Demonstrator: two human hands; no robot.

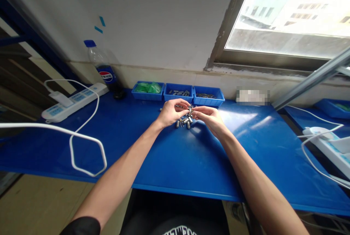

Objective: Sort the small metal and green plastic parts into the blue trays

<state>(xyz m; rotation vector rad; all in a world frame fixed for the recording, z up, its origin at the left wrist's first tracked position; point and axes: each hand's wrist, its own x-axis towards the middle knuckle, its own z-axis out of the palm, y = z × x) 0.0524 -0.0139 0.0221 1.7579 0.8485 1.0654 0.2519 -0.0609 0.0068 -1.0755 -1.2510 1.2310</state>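
My left hand point(171, 113) and my right hand point(210, 119) meet above the blue table, fingertips almost touching. Both are closed in a pinch around a small metal part point(190, 108), whose exact shape is too small to make out. Just below the fingers lies a loose pile of short metal cylinders and thin pins point(186, 120), partly covered by my hands. Behind them stand three blue bins: the left one holds green plastic packets point(148, 88), the middle one grey metal cylinders point(179, 92), the right one long thin pins or screws point(205, 95).
On the blue table point(188, 165), a cola bottle point(106, 74) and a white power strip point(76, 101) stand at the back left. A white cable point(102, 151) loops beside my left forearm. Another power strip point(330, 143) and a slanted metal bar point(311, 78) are at the right.
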